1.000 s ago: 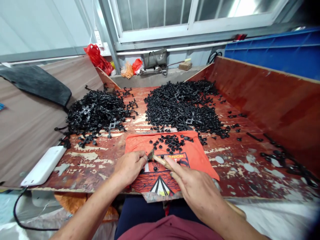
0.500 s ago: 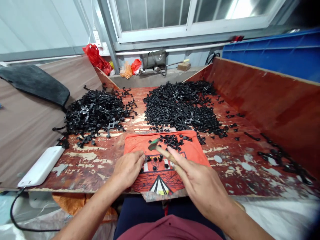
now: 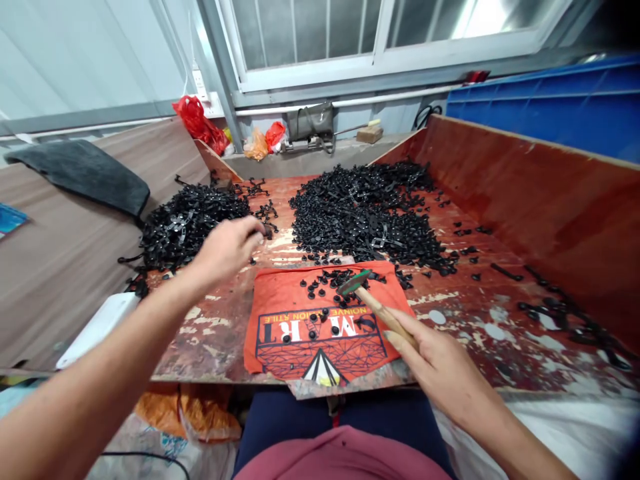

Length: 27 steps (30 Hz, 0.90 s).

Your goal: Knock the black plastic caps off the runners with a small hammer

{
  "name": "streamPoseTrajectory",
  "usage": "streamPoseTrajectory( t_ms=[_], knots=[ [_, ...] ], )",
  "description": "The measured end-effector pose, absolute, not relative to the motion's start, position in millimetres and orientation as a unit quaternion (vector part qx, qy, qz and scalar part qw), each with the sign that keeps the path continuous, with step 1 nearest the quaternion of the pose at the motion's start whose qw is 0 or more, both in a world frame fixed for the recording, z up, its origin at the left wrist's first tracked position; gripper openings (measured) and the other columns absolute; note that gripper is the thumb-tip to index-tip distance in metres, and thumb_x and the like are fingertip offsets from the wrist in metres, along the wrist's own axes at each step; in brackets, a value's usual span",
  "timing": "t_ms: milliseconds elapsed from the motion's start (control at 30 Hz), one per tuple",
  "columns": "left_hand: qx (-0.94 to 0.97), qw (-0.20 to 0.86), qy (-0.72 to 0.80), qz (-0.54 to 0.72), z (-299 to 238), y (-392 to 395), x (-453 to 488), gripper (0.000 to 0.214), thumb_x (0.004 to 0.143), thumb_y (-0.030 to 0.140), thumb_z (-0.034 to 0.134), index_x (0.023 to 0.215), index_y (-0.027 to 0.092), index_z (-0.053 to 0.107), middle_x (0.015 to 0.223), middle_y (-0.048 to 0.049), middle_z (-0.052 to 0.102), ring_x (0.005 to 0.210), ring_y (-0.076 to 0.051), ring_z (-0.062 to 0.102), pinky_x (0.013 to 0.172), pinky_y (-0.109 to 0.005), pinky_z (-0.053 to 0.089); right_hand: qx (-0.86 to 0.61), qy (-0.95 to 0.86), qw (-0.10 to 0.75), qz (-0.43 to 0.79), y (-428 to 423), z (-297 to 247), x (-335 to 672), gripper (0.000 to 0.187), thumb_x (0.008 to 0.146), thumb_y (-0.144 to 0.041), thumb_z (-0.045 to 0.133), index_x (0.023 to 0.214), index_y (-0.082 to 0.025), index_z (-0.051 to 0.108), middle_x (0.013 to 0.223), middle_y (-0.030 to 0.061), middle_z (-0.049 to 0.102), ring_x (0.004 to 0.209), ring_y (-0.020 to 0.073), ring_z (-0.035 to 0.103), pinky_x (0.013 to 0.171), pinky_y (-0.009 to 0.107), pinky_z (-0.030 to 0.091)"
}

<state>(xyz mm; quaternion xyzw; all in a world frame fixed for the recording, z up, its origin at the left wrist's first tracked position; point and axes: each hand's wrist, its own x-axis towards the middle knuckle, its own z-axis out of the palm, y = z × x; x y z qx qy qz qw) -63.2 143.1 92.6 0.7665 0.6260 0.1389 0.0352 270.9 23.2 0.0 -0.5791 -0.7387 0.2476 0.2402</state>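
My right hand (image 3: pixel 433 353) is wrapped round the wooden handle of a small hammer (image 3: pixel 383 310). Its green and dark head hovers over the orange printed cloth (image 3: pixel 270 300) at the front of the bench. Small black round-headed plastic parts (image 3: pixel 313 335) lie scattered on the cloth, with a denser cluster towards its far edge. My left hand (image 3: pixel 233 243) is raised at the right side of the left pile of black parts (image 3: pixel 180 217). Its fingers are curled and pressed together; a dark bit shows at the fingertips, but whether it is held is unclear.
A larger heap of black parts (image 3: pixel 360 207) covers the middle back. Wooden boards (image 3: pixel 530 193) wall the red bench (image 3: pixel 450 360), and more parts lie along the right board. A white device (image 3: pixel 97 330) rests at the left edge. A blue crate (image 3: pixel 545 107) stands behind the right board.
My left hand has left the cloth and moved forward and left to the left pile. My right hand has shifted right with the hammer, whose head is farther right over the cluster.
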Motion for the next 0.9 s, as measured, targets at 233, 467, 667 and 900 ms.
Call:
streamPoseTrajectory(
  t_ms=[233,467,667,900],
  knots=[
    [0.723,-0.129,0.663,0.144,126,168,-94,0.045,0.088,0.033,0.052,0.131,0.019,0.059,0.114,-0.0097,0.06,0.108,-0.027,0.054,0.099,-0.038,0.039,-0.616,-0.736,0.186,0.21,20,-11,263,0.042,0.098,-0.028,0.046,0.137,-0.039,0.057,0.105,-0.0009,0.078,0.085,0.0236,0.075,0.074,0.033,0.058],
    [0.789,0.182,0.586,-0.014,43,69,-38,0.022,0.089,0.037,0.051,0.078,0.021,0.062,0.073,-0.0034,0.068,0.067,-0.02,0.061,0.063,-0.028,0.039,-0.619,-0.746,0.115,0.215,23,-7,261,0.043,0.099,-0.03,0.044,0.14,-0.041,0.054,0.105,0.0005,0.078,0.091,0.0265,0.074,0.079,0.039,0.058],
    [0.772,0.152,0.617,-0.024,12,28,-22,0.014,0.091,0.028,0.047,0.088,0.022,0.059,0.082,-0.0079,0.071,0.077,-0.023,0.067,0.065,-0.03,0.039,-0.599,-0.759,0.13,0.217,25,-17,265,0.045,0.1,-0.035,0.041,0.143,-0.047,0.048,0.114,-0.003,0.075,0.091,0.0265,0.075,0.073,0.037,0.059],
    [0.774,0.14,0.617,-0.015,8,30,-20,0.027,0.095,0.029,0.038,0.086,0.023,0.063,0.086,-0.0079,0.071,0.08,-0.023,0.068,0.069,-0.031,0.043,-0.598,-0.748,0.144,0.25,28,-12,262,0.044,0.1,-0.033,0.042,0.141,-0.046,0.051,0.118,-0.0035,0.074,0.094,0.0254,0.074,0.08,0.037,0.057]
  ],
)
